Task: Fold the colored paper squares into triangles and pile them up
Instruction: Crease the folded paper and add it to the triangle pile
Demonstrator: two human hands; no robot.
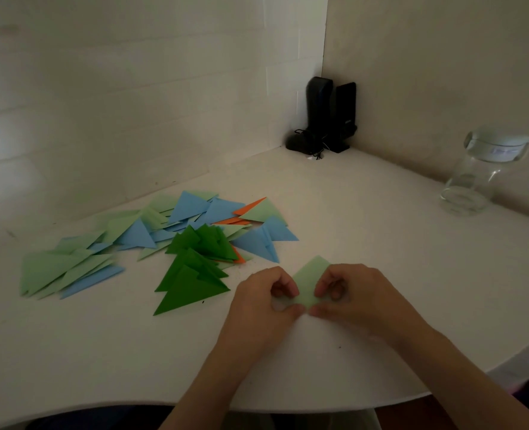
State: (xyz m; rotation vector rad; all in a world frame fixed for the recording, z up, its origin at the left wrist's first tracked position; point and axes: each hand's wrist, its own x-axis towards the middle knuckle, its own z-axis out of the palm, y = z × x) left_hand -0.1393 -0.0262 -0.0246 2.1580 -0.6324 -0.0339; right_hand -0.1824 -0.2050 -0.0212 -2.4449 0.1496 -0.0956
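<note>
One light green paper square (309,282) pinched by two hands.

A white worktop (365,231) with a curved front edge fits into a corner of pale walls (133,103). Two black speakers (331,113) stand upright side by side deep in that corner, with a small dark object and tangled cable (302,142) just beside their bases. A clear glass jar (480,172) with a whitish lid stands near the right-hand wall, well apart from the speakers.
</note>
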